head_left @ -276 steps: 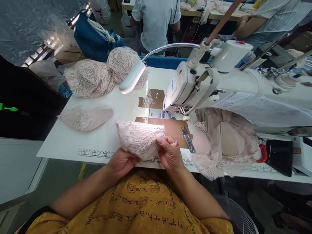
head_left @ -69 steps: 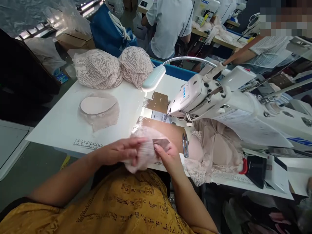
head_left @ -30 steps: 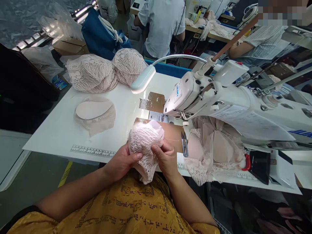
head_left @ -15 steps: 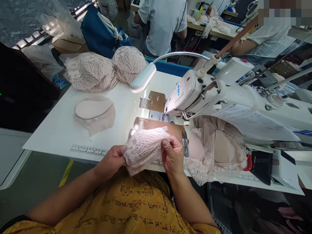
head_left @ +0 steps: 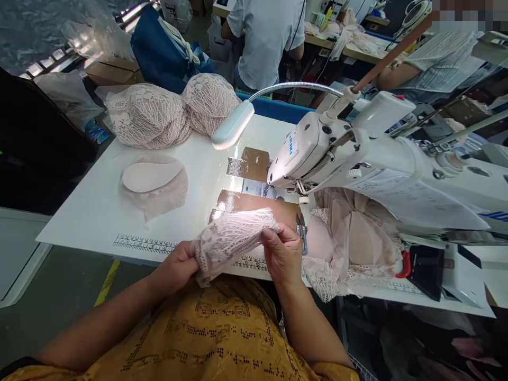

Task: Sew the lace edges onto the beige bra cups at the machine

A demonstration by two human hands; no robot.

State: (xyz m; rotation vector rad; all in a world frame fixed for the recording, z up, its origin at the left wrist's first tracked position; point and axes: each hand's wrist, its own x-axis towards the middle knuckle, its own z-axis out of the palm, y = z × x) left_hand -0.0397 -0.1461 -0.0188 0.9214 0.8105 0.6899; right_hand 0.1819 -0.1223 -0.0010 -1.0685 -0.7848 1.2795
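Observation:
A pale pink lace bra cup (head_left: 234, 235) is stretched between my two hands above the front edge of the sewing table. My left hand (head_left: 178, 267) pinches its left end, fingers closed. The right end is gripped between thumb and fingers of my right hand (head_left: 281, 254). Just beyond the lace stands a white sewing machine (head_left: 301, 145), its needle area over a metal plate (head_left: 257, 188). Thread snips (head_left: 302, 233) lie beside my right hand. On the left of the table, a smooth cup pad (head_left: 151, 177) rests on a piece of sheer fabric (head_left: 174, 196).
Stacked lace cups (head_left: 148, 116) stand at the back left. A lamp (head_left: 234, 124) on a bendable neck hangs over the table (head_left: 91, 211). More cups and lace (head_left: 353, 238) lie under the machine arm at right. A co-worker (head_left: 265, 42) sits beyond the table.
My left hand has moved slightly left, drawing the lace cup a little wider, and its lower edge has shifted left. My right hand has barely moved.

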